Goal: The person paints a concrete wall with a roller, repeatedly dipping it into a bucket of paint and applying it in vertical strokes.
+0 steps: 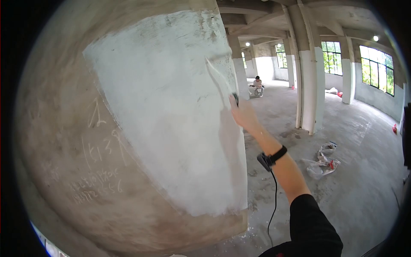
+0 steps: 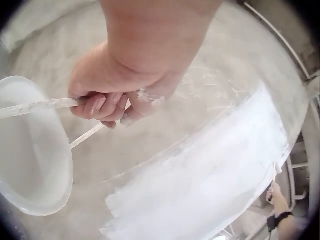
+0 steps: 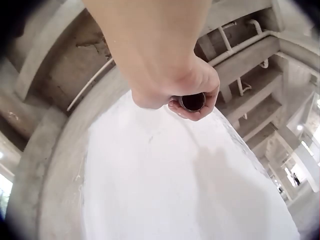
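In the head view my right hand (image 1: 245, 115) grips the dark handle of a trowel (image 1: 220, 76) near the right edge of the wall. Its thin blade lies along the white coat (image 1: 171, 107). The right wrist view looks onto the round dark end of the handle (image 3: 193, 102) inside the curled fingers; the blade is hidden there. My left hand (image 2: 107, 92), outside the head view, holds a white bucket (image 2: 64, 182) by its strip-like handle (image 2: 42, 107). White smears mark the heel of that hand.
Bare brown wall (image 1: 107, 150) with chalk writing borders the white coat. Right of the wall edge lies the concrete floor (image 1: 278, 171), with plastic bags (image 1: 322, 167) on it. A pillar (image 1: 310, 85) stands beyond, and a seated person (image 1: 257, 88) is farther back. A cable (image 1: 275, 201) hangs from my right wrist.
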### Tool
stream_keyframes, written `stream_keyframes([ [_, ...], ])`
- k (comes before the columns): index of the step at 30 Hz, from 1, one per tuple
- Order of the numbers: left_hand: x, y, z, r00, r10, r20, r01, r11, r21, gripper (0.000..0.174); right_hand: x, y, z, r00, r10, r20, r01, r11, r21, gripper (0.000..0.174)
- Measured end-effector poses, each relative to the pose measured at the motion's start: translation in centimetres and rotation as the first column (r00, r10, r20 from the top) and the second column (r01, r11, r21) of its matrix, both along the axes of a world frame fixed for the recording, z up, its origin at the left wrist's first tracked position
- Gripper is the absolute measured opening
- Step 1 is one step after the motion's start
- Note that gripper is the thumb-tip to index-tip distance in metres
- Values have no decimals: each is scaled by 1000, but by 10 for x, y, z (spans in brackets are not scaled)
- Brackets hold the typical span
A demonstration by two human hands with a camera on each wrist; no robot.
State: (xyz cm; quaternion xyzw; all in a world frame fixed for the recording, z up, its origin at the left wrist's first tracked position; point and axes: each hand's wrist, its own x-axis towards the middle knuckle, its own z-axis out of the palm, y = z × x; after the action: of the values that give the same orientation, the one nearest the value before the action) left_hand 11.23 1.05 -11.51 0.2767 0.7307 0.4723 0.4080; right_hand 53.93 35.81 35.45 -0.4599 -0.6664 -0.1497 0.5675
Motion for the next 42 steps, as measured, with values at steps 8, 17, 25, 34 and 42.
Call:
stream_keyframes([
  [8,4,13,27,995,87,-48,-87,996,14,42,-34,36,167,995,35,-94,-18,985,174,56],
  [17,-6,32,41,997,66,-46,-65,998,23,42,-33,-16,47,974,72,-215,-101,987,-126,54],
  [25,-29,51,72,996,66,-57,-62,996,71,42,-14,29,121,947,-256,195,212,952,220,33],
  [34,-41,66,96,995,87,-44,-83,992,92,42,-48,-23,216,955,159,-252,-193,974,-115,63],
  [42,-60,-3,98,995,54,-86,-61,995,-75,42,-54,-13,63,965,-50,-257,12,989,-145,60],
])
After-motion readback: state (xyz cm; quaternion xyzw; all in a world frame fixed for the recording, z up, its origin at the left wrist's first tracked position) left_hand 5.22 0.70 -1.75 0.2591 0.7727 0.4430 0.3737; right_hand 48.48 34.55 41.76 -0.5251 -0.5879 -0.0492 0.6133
